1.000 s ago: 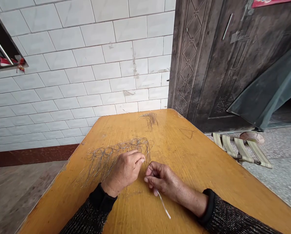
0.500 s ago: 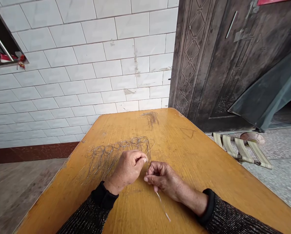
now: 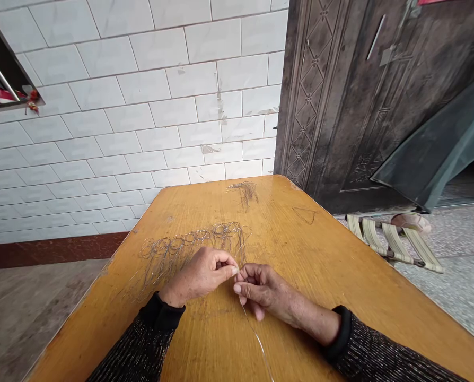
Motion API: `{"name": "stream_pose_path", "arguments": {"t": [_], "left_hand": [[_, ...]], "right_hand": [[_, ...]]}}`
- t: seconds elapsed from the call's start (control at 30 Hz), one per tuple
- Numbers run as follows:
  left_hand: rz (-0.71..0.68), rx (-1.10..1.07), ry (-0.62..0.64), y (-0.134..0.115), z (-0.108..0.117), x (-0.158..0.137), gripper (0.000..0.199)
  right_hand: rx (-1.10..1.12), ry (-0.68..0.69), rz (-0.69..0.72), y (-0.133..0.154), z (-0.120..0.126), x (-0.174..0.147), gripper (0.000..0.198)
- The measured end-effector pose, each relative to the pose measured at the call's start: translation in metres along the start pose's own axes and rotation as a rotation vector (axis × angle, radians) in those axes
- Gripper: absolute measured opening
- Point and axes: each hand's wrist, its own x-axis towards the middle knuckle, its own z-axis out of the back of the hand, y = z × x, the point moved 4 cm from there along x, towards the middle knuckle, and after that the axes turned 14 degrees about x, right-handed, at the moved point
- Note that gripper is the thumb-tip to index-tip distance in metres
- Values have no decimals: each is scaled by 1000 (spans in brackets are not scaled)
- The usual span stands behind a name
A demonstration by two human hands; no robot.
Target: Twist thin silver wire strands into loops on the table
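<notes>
A thin silvery wire (image 3: 257, 336) runs between my hands and trails down toward the front of the table. My left hand (image 3: 205, 277) pinches it between thumb and forefinger. Just to the right, almost touching the left fingertips, my right hand (image 3: 271, 292) has its thumb and forefinger closed on the same wire, the other fingers curled beneath. Behind and left of my left hand lies a row of looped wires (image 3: 177, 243) with long tails, partly hidden by that hand.
The wooden table (image 3: 205, 345) reaches a white tiled wall (image 3: 153, 111). Near its far edge lies a bundle of thin wires (image 3: 245, 193), and a bent wire (image 3: 306, 215) lies at the right. A striped folding stool (image 3: 396, 241) stands on the floor by the dark door (image 3: 340, 106).
My hands have come closer together, the left moving slightly down. The wire's tail below my right hand is longer now, reaching the bottom of the view.
</notes>
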Motion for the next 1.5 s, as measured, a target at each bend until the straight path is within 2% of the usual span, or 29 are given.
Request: {"name": "stream_pose_path", "arguments": {"t": [0.1, 0.27, 0.33, 0.47, 0.6, 0.77, 0.97, 1.07, 1.27, 1.5], "left_hand": [[2, -134, 39, 0, -8, 1, 21], [63, -502, 86, 3, -10, 2, 23], [98, -545, 103, 5, -9, 2, 20], [126, -496, 103, 8, -10, 3, 12], [81, -444, 105, 8, -13, 3, 14], [62, -187, 69, 12, -8, 1, 19], [-148, 109, -103, -3, 2, 0, 21], [-155, 148, -156, -3, 2, 1, 19], [-137, 241, -172, 6, 4, 1, 13], [-201, 280, -157, 1, 9, -2, 21]], "right_hand": [[47, -19, 46, 3, 4, 1, 32], [104, -127, 91, 6, 12, 4, 37], [96, -129, 107, 8, 12, 4, 38], [48, -104, 172, 13, 10, 2, 34], [14, -174, 204, 17, 13, 1, 32], [-30, -214, 201, 19, 17, 0, 29], [-105, -186, 164, 19, 16, -1, 26], [-97, -217, 170, 19, 17, 0, 26], [-75, -296, 202, 18, 25, 3, 26], [-98, -288, 194, 16, 25, 3, 24]]}}
